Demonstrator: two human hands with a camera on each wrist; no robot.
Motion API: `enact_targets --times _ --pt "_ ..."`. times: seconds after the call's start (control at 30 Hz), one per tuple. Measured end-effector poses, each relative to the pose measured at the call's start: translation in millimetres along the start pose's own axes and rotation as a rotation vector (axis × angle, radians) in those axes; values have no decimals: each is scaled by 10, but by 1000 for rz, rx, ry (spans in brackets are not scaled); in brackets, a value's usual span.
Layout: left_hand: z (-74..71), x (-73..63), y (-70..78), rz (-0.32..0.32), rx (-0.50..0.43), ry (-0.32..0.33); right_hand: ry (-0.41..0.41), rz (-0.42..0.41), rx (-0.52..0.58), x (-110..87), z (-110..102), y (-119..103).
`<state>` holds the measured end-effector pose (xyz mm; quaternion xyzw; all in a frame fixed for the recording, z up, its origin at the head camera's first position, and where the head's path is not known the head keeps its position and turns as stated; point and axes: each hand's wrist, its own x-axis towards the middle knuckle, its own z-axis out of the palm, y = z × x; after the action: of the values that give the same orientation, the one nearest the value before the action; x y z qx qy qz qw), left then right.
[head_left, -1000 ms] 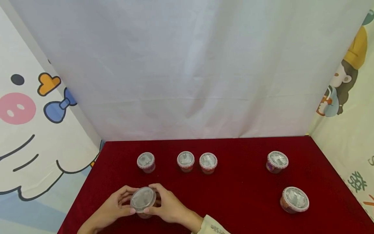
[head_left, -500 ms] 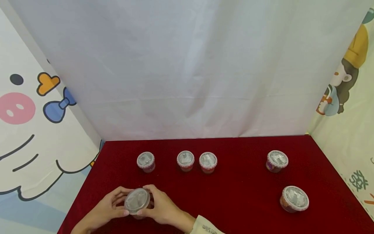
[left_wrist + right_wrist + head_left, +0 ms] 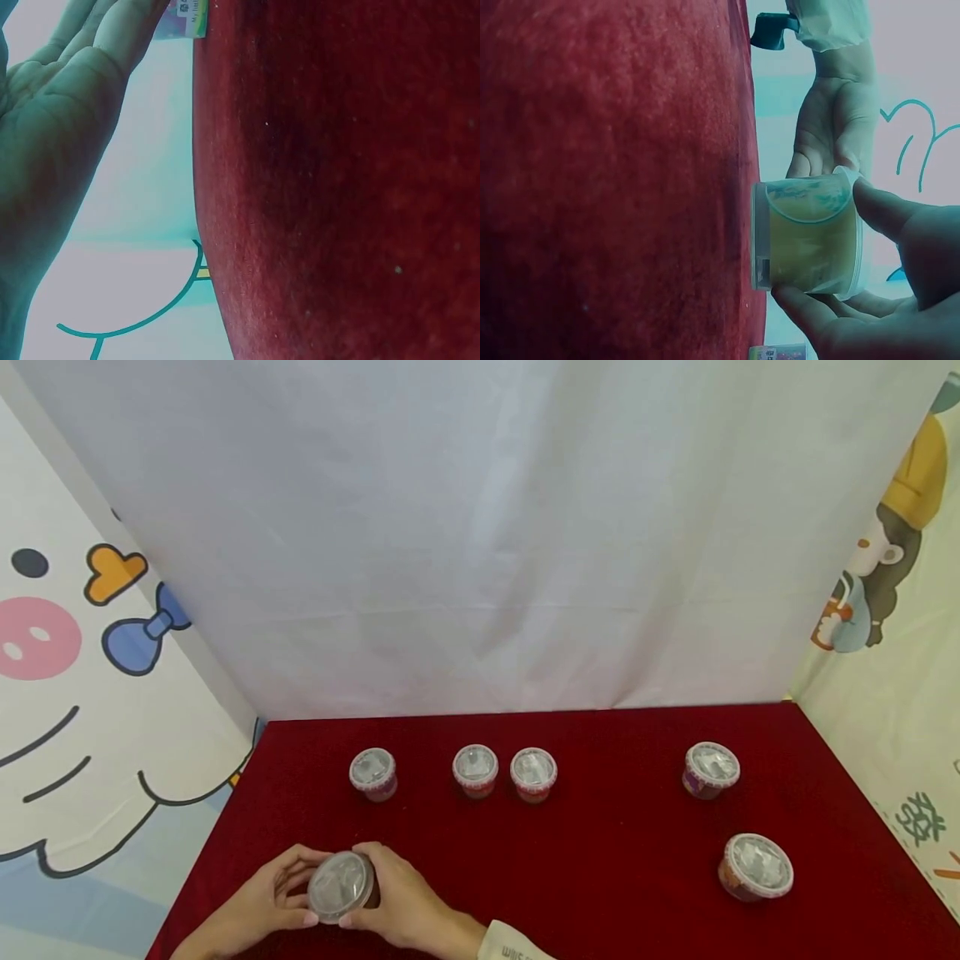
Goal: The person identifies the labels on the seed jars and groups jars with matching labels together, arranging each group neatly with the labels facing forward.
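Note:
A round plastic tub with a clear lid (image 3: 341, 887) is between the two hands near the table's front left. In the right wrist view the same tub (image 3: 810, 238) shows a pale yellowish body; its base is at the red cloth, and whether it touches I cannot tell. My right hand (image 3: 405, 897) holds its right side, thumb at the lid's near edge and fingers round the far side. My left hand (image 3: 258, 897) holds its left side, thumb tip at the rim. In the left wrist view the left hand (image 3: 71, 112) shows partly, with the tub out of sight.
Along the back of the red table (image 3: 600, 843) stand a lidded tub (image 3: 373, 774) at left, two close together, one red-labelled tub (image 3: 476, 770) beside another tub (image 3: 533, 774), and a purple-labelled tub (image 3: 710, 770) at right. An orange-brown tub (image 3: 755, 867) sits nearer. A white curtain (image 3: 480, 543) hangs behind.
Both hands have shifted left and slightly nearer with the tub between them. The other tubs keep their places on the table, while the head view has turned slightly.

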<state>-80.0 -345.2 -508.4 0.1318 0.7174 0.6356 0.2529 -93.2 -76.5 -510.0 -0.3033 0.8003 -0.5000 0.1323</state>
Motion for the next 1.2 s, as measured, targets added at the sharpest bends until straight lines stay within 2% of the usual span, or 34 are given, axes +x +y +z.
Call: enact_targets --times 0.27,0.63,0.73,0.8,0.93,1.03,1.13,1.2 --pt "-16 -16 -33 15 -8 -35 4 -15 -19 -7 59 12" --pt "-45 -30 -91 7 -59 -79 -32 35 11 -10 95 41" --pt "-38 -26 -91 21 -60 -88 -32 23 -1 -6 93 47" --pt "-25 -18 -88 47 -23 -89 -35 13 -13 -6 85 50" --pt "23 -9 -56 119 129 -33 -44 23 -38 -32 47 48" --pt "92 -1 22 153 276 82 -39 60 -43 -72 -16 45" --pt "193 19 152 159 408 193 -24 79 4 -125 -119 63" --pt "265 41 250 153 477 235 -9 88 45 -161 -197 87"
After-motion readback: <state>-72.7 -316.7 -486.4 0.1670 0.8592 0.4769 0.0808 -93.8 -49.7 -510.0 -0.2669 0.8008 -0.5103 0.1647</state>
